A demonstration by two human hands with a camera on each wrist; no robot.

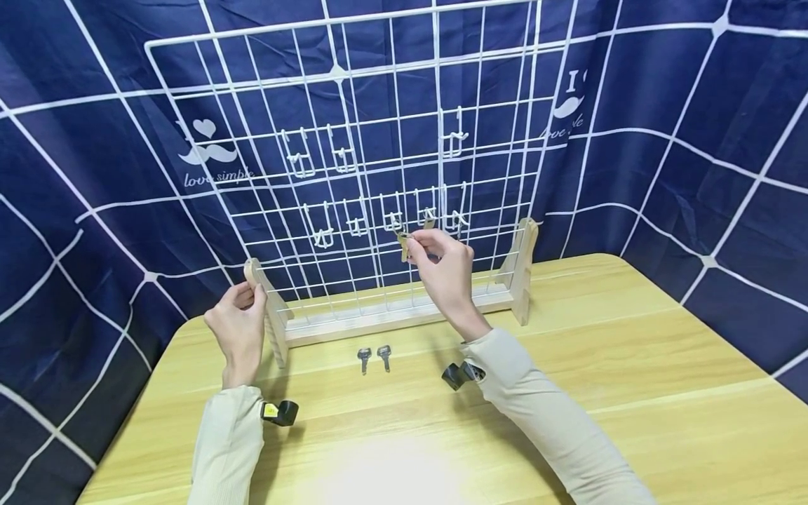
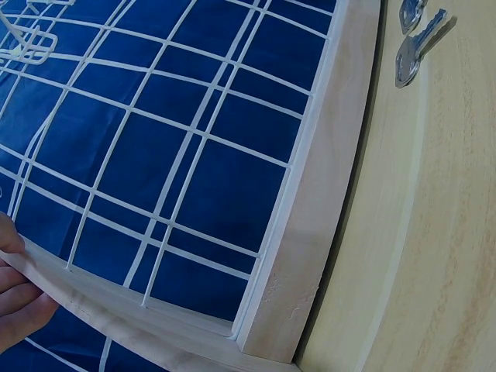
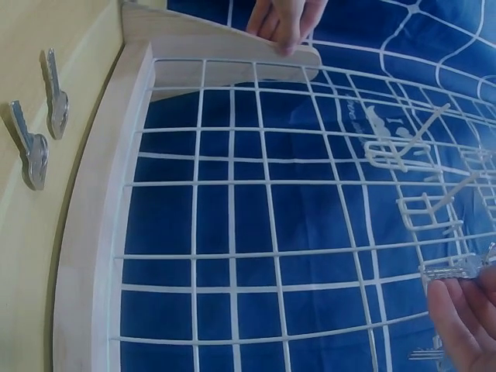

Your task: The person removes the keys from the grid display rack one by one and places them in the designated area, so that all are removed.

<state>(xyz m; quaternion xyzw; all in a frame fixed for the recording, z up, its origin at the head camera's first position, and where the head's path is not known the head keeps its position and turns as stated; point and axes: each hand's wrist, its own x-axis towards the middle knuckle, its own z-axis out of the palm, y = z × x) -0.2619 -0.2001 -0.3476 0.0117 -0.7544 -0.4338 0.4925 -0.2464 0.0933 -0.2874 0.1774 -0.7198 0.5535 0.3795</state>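
My right hand (image 1: 445, 272) pinches a brass-looking key (image 1: 405, 250) at a white wire hook (image 1: 394, 222) in the lower row on the wire grid. In the right wrist view this key (image 3: 452, 271) shows at the right edge, its head partly behind the fingers. Another key (image 1: 429, 223) hangs from the neighbouring hook. My left hand (image 1: 238, 319) grips the upper end of the left wooden side post (image 1: 275, 324) of the grid stand, and its fingers (image 2: 23, 306) show at that wood in the left wrist view. Two silver keys (image 1: 364, 359) lie apart on the table before the stand.
The white wire grid (image 1: 379, 266) stands upright in a wooden base (image 1: 353, 327) with a right side post (image 1: 522, 273). Several more hooks (image 1: 344, 160) hang on it. Behind is a dark blue white-lined cloth (image 1: 631, 168); below, a wooden table (image 1: 606, 337).
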